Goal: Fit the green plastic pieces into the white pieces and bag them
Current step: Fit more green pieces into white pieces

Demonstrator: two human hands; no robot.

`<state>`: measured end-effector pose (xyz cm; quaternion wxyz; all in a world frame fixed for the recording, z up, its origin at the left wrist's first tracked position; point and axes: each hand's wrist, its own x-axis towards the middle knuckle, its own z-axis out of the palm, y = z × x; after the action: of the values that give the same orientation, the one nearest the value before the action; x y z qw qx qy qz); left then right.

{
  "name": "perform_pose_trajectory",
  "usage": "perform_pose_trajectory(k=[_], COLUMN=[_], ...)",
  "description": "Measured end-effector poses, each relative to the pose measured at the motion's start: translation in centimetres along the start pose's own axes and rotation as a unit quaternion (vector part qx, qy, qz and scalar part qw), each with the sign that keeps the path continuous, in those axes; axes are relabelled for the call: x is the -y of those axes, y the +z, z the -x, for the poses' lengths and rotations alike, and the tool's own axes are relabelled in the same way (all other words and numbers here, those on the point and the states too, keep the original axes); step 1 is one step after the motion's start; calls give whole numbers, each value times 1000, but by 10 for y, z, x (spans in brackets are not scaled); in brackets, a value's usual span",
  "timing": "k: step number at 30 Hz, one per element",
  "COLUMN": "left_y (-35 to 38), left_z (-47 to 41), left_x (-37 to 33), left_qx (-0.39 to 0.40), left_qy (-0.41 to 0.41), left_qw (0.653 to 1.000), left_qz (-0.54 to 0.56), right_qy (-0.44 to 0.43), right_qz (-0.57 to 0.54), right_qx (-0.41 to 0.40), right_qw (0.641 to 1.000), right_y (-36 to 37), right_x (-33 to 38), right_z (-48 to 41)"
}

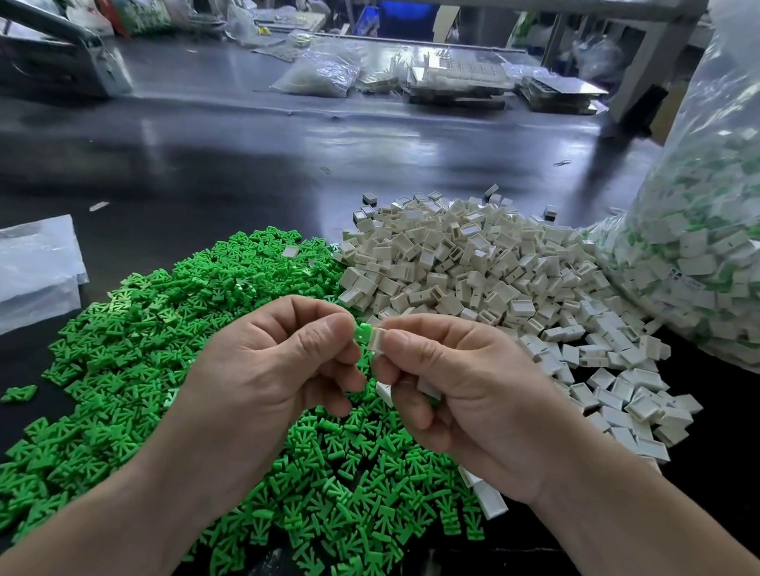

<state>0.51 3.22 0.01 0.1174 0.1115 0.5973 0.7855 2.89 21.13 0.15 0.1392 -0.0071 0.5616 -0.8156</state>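
1. my left hand (274,361) pinches a green piece (363,334); my right hand (465,392) pinches a white piece (377,338), the two pieces touching.
2. the green pile (141,338) and white pile (483,268) lie beneath on the desk (243,165); a filled bag (730,267) stands right.

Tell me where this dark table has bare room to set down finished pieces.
Widest: the dark tabletop beyond the heap of green plastic pieces and heap of white plastic pieces, up to the far clutter of clear bags. Narrower: the strip between the flat clear bag and the green heap. Crowded: where the heaps meet, and by the big filled bag.
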Motion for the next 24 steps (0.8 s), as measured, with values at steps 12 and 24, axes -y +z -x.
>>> perform_pose_trajectory(k=[12, 24], left_y=[3, -2], left_z=[4, 3], left_x=[0, -5], left_qx=[-3, 66], left_qy=[17, -34], left_qw=[997, 990], left_qz=[-77, -118], right_qy=[-137, -91], right_qz=[235, 345], right_qx=[-41, 14], right_qw=[961, 934], right_y=[1, -10], right_x=[-4, 5], right_z=[4, 8])
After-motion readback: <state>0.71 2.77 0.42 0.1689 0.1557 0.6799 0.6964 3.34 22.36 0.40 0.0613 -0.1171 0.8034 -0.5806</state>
